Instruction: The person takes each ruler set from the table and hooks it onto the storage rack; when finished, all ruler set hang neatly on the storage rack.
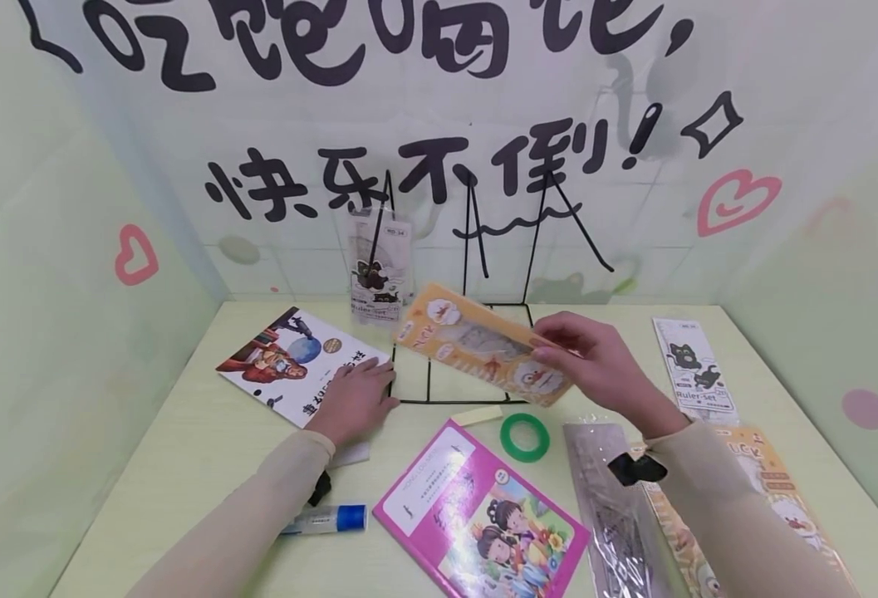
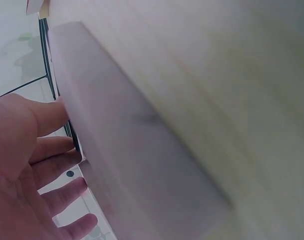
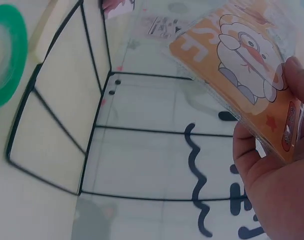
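Note:
My right hand (image 1: 595, 361) pinches an orange duck-print packet (image 1: 487, 345) by its right end, tilted above the base of a black wire rack (image 1: 468, 403). In the right wrist view, thumb and fingers grip the edge of this clear-wrapped packet (image 3: 251, 65). My left hand (image 1: 356, 403) lies with fingers extended over the corner of a white illustrated book (image 1: 289, 357), beside the rack's left edge. The left wrist view shows its fingers (image 2: 64, 197) loosely spread by the rack's wire. A ruler-set packet (image 1: 379, 282) with black cats stands upright at the rack's left divider.
A pink book (image 1: 476, 515), a green tape roll (image 1: 524, 438) and a blue-capped tube (image 1: 334, 518) lie in front. On the right are a clear-wrapped grey packet (image 1: 606, 498), another orange packet (image 1: 767, 482) and a cat ruler-set packet (image 1: 693, 361). A printed cloth hangs behind.

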{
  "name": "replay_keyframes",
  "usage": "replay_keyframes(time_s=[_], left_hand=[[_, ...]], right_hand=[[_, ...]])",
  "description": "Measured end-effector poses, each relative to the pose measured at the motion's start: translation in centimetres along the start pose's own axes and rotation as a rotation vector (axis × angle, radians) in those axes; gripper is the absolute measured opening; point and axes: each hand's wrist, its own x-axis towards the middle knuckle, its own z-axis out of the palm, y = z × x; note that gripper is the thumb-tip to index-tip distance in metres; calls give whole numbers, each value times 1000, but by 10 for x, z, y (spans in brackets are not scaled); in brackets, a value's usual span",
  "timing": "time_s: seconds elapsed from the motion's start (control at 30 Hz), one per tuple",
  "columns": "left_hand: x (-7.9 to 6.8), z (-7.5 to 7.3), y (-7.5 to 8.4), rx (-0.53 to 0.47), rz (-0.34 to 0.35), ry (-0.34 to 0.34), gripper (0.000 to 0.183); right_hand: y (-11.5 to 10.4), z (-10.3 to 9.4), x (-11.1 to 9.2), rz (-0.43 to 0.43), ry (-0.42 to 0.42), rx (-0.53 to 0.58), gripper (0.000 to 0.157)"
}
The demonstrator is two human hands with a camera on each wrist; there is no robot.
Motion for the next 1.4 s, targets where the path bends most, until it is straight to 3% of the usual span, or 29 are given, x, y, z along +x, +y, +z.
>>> replay_keyframes(time_s=[0.27, 0.53, 0.77, 1.0, 1.23, 1.4], left_hand=[[-1, -2, 4, -26, -8, -5, 51], [0, 0, 5, -32, -6, 7, 51], [0, 0, 5, -21, 4, 22, 50], [0, -2, 5, -19, 18, 23, 49], [1, 0, 1, 17, 12, 26, 50], [-1, -1, 2, -1, 4, 21, 50]], right_hand=[[-25, 20, 19, -42, -16, 73, 18], [-40, 24, 23, 0, -12, 96, 18], [-22, 29, 25, 28, -8, 158, 21], [5, 39, 32, 85, 57, 204, 26], [15, 63, 63, 204, 180, 289, 27], [24, 88, 88, 258, 259, 286, 26]])
